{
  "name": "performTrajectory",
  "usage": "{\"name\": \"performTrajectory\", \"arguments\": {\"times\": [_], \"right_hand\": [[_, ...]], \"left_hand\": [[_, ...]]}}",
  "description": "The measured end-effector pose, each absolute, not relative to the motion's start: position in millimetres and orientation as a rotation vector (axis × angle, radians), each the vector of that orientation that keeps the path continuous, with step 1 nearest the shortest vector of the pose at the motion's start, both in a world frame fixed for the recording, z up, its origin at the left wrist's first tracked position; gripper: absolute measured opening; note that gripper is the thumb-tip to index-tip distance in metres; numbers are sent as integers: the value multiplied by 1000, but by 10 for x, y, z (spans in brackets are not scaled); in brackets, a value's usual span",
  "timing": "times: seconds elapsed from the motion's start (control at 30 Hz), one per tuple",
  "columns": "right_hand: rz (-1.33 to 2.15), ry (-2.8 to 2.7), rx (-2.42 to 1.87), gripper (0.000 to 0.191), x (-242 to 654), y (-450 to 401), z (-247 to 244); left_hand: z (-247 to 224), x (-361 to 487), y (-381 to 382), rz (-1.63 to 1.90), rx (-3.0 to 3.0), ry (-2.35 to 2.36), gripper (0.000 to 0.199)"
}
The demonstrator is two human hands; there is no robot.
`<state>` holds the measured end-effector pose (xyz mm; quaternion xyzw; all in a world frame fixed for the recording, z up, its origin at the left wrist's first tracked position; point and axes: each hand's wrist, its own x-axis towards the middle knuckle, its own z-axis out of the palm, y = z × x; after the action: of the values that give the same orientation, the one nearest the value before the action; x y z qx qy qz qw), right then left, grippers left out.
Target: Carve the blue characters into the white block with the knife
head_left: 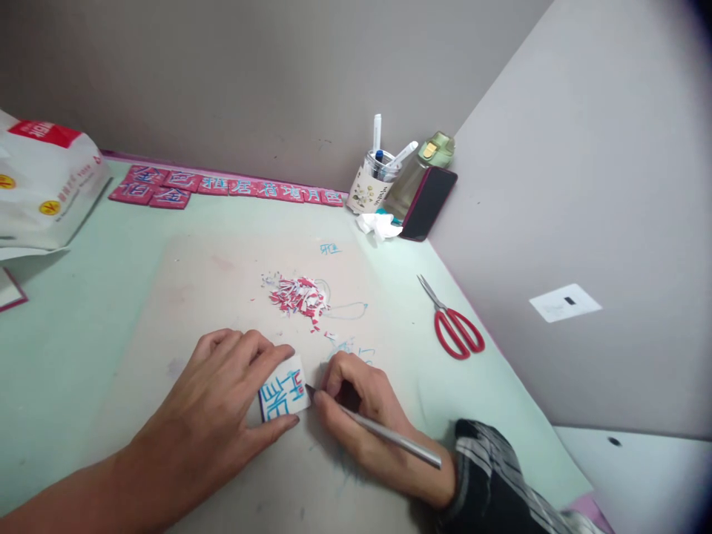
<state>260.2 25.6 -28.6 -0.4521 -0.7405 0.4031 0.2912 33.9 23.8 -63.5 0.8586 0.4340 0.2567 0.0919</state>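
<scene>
Between the thumb and fingers of my left hand [239, 397] is a small white square tile [282, 391], held against the mat. Blue strokes of a character are drawn on it, and small red patches show near its right edge. My right hand [370, 415] grips a slim silver craft knife [394, 440] like a pen. Its dark tip meets the right side of the tile. Just beyond the hands lies a heap of red and white shavings [300, 297] on the beige mat [183, 297].
A row of red carved character tiles [242, 187] lines the back edge. Red-handled scissors [453, 326] lie at right. Behind stand a pen jar [368, 189], a green bottle [437, 150], a phone [429, 204] and crumpled tissue [380, 226]. A white plastic bag [50, 193] sits at left.
</scene>
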Motion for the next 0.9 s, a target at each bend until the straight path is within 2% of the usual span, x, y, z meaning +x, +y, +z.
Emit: {"name": "performTrajectory", "arguments": {"times": [0.07, 0.17, 0.23, 0.4, 0.6, 0.8, 0.9], "right_hand": [[1055, -1988, -1210, 20, 2601, 256, -273], [1056, -1988, -1239, 21, 2605, 260, -252], [1066, -1981, -1245, 22, 2604, 261, -247], [1089, -1953, -1240, 21, 2588, 263, -249], [1052, -1962, -1267, 22, 2576, 252, -247], [508, -2343, -965, 23, 2616, 210, -420], [396, -2441, -878, 25, 2637, 208, -491]], "left_hand": [[-634, 338, 208, 765, 2550, 1300, 53], [-665, 282, 159, 708, 2533, 1272, 78], [-689, 237, 136, 687, 2535, 1244, 85], [-688, 229, 149, 679, 2505, 1227, 65], [-678, 291, 152, 701, 2494, 1237, 57], [-615, 297, 246, 700, 2397, 1182, 27], [-581, 338, 323, 784, 2538, 1090, 24]]}}
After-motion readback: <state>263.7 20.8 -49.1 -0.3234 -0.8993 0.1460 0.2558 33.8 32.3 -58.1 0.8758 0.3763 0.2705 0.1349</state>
